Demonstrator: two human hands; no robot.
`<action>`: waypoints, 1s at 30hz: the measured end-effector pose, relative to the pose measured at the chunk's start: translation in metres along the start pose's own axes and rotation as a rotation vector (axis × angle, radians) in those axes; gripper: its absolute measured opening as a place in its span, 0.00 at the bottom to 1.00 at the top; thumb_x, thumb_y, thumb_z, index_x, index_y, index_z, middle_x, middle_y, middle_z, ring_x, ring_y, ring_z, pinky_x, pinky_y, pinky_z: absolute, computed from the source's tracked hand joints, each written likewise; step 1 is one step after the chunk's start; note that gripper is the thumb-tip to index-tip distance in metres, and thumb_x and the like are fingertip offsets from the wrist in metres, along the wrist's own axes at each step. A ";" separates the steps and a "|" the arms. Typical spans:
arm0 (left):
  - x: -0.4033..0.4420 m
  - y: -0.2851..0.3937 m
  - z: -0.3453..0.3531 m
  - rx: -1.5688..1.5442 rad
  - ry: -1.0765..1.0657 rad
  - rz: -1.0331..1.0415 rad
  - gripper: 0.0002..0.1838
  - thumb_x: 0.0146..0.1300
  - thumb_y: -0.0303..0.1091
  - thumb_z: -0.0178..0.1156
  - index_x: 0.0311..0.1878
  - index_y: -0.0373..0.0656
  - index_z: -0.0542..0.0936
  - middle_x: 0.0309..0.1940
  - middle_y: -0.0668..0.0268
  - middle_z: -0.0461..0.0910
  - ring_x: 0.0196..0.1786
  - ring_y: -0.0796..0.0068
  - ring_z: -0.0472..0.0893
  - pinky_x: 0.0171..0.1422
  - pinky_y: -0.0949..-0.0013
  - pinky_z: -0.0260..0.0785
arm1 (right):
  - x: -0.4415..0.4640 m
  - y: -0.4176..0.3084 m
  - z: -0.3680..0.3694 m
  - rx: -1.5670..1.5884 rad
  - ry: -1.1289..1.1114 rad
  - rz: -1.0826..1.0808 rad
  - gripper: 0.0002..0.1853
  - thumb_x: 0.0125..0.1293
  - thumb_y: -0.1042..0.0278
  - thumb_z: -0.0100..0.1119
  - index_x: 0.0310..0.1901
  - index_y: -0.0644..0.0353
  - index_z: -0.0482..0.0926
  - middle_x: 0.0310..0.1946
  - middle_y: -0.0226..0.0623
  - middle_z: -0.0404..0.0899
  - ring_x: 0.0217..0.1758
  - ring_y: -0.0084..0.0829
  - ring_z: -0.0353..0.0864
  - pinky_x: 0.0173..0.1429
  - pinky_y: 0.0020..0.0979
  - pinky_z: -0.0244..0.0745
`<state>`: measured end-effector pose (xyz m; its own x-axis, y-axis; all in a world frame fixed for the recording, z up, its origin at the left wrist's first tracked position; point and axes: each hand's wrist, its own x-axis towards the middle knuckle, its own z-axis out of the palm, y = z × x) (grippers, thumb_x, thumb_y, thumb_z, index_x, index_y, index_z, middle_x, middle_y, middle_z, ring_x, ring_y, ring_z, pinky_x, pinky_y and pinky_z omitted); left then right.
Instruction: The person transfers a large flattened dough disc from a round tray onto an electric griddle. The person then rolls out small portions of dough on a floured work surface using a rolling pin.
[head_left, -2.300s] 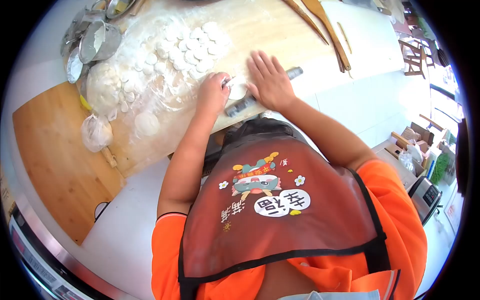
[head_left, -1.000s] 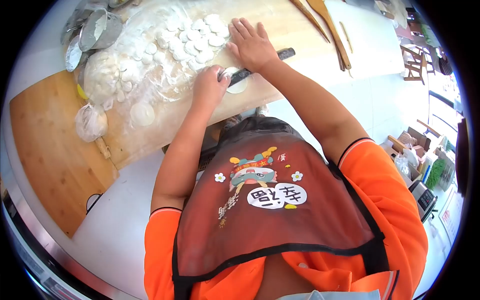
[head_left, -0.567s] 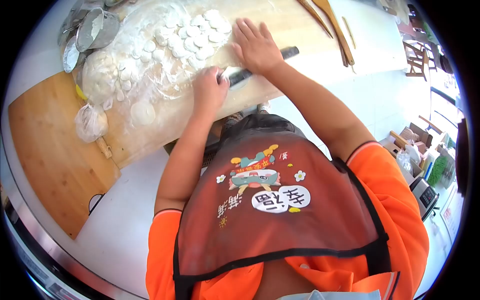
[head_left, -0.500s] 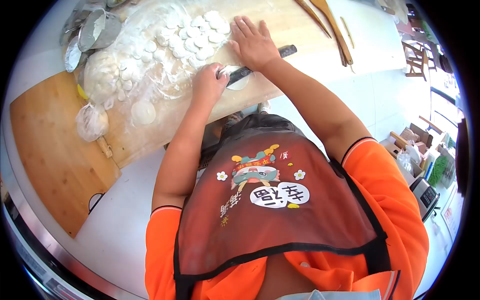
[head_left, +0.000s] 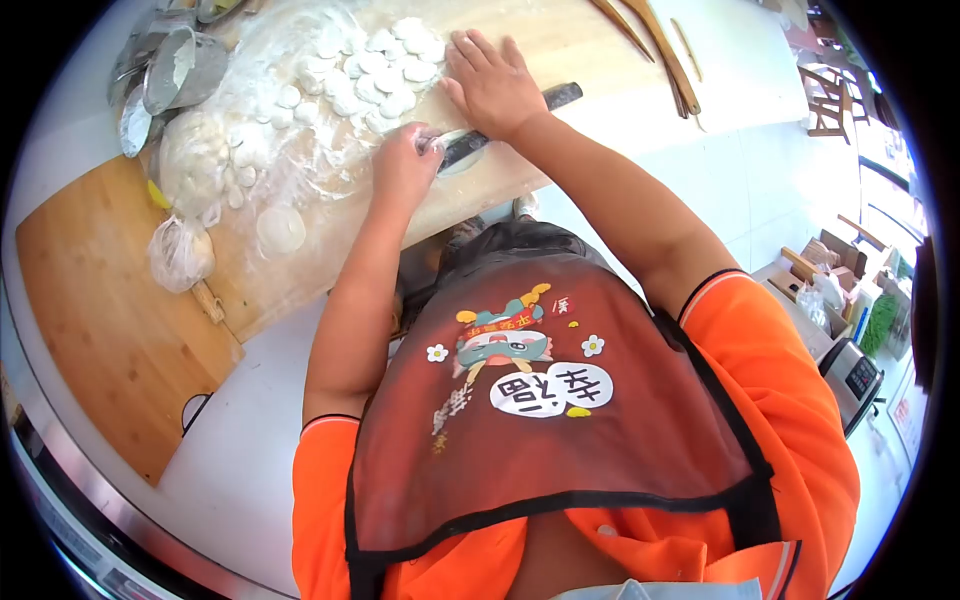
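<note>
A dark rolling pin (head_left: 563, 96) lies slantwise near the front edge of the floured board (head_left: 540, 30), across a thin white dough round (head_left: 468, 163). My right hand (head_left: 490, 88) rests flat over the pin, its fingers spread and pointing away. At the pin's left end, my left hand (head_left: 405, 160) is closed with its fingertips pinched at the edge of the dough round. Behind my left hand lie several small floured dough pieces (head_left: 372, 65). Another flat dough round (head_left: 281, 231) sits to the left, beside a large dough lump (head_left: 195, 160) under plastic.
Metal bowls (head_left: 190, 68) stand at the upper left. A tied plastic bag (head_left: 181, 254) lies by a wooden rolling pin (head_left: 210, 303) at the board's left end. Wooden utensils (head_left: 668, 50) lie at the back right. Boxes (head_left: 835, 262) and a black appliance (head_left: 857, 378) are at the far right.
My right hand has moved from the pin's middle toward the upper left and now rests flat. The rolling pin now lies over the dough round. My left hand has shifted slightly left, still closed.
</note>
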<state>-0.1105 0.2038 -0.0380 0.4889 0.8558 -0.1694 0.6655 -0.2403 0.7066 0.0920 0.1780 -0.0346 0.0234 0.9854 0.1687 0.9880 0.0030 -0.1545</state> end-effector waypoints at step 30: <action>-0.040 0.008 -0.020 -0.022 0.047 -0.230 0.12 0.64 0.34 0.65 0.47 0.37 0.84 0.41 0.51 0.87 0.44 0.51 0.86 0.51 0.57 0.77 | -0.020 -0.019 -0.007 0.036 -0.001 -0.071 0.33 0.77 0.41 0.45 0.66 0.65 0.74 0.72 0.47 0.68 0.82 0.45 0.56 0.82 0.62 0.47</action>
<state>-0.1362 0.1765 -0.0112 0.2990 0.9073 -0.2956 0.7435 -0.0273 0.6681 0.0743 0.1567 -0.0286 -0.0469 0.9825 0.1800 0.9810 0.0793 -0.1770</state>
